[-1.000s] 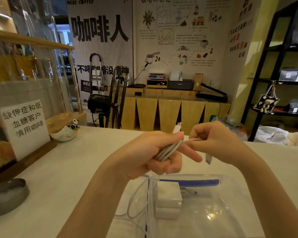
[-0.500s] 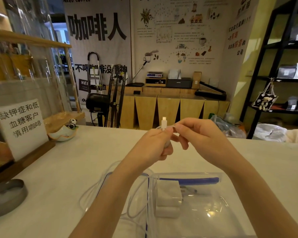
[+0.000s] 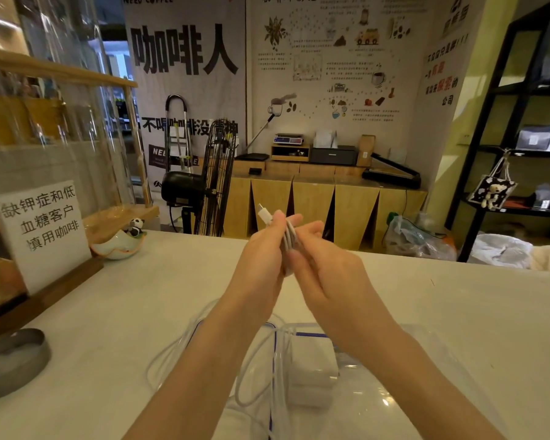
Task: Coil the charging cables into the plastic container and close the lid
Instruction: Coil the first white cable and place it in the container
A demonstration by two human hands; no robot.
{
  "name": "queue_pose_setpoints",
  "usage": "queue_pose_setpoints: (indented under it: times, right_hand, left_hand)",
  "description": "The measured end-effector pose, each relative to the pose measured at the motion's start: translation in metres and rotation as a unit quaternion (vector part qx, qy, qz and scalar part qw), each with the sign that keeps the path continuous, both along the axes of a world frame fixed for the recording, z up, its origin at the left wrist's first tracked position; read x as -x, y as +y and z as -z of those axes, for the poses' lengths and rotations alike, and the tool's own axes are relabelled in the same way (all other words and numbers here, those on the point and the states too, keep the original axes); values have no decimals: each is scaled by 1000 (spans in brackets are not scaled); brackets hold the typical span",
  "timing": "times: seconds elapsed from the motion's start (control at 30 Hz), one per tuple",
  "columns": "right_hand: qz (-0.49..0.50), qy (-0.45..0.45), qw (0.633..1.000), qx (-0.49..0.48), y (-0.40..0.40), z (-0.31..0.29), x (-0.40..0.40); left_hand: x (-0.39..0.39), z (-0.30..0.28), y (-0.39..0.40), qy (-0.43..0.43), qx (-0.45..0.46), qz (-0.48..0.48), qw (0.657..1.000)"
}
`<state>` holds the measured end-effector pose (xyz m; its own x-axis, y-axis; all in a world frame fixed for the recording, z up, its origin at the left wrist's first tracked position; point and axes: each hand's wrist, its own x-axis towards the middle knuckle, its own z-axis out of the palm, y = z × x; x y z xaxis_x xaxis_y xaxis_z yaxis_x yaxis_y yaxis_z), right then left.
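Above the table, my left hand (image 3: pixel 262 252) grips a bundle of white charging cable (image 3: pixel 289 239), whose plug (image 3: pixel 264 214) sticks up past my fingers. My right hand (image 3: pixel 324 265) presses against the same bundle from the right, fingers partly stretched out. Below my forearms sits the clear plastic container (image 3: pixel 426 376) with white charger blocks (image 3: pixel 313 366) inside. Its clear lid (image 3: pixel 204 341) with a blue seal lies to its left, and another loose white cable (image 3: pixel 251 376) loops over it.
A sign on a wooden stand (image 3: pixel 42 230) and a small bowl with a panda figure (image 3: pixel 121 242) stand at the left. A metal ring (image 3: pixel 13 360) lies near the left front. Beyond the far table edge are a fan (image 3: pixel 213 179) and a wooden counter (image 3: pixel 315 204).
Both hands moved up and away from me with the cable. The loose strands are now gathered into a tighter bundle, and my right hand has shifted against it.
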<state>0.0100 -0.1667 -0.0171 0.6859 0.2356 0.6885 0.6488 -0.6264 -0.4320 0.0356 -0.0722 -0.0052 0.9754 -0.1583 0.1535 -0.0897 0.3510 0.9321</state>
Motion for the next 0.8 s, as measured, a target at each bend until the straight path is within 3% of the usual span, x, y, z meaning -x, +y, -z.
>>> queue_pose_setpoints:
  times: [0.1,0.27,0.37,0.43,0.5,0.63,0.8]
  right_hand:
    - [85,-34,995,43,4,4,1]
    - [170,-78,978,89,6,8,2]
    - [130,5,991,16,-4,-2,0]
    - [109,11,994,-12,-15,-7,-3]
    - [107,11,994,-8,-24,-12,-6]
    - [68,68,995,27,-35,-22,-4]
    - [1,110,991,70,-41,-28,1]
  left_hand:
    - [3,-1,-6,17,39,23,999]
    - [4,0,-11,42,24,34,998]
    - [6,-5,-1,29,-14,55,998]
    - [11,-11,5,-13,-72,59,996]
    - [16,-16,9,-80,-153,-5,985]
    - [16,-13,11,-178,-267,-186,929]
    - [13,-10,10,-225,-348,-135,900]
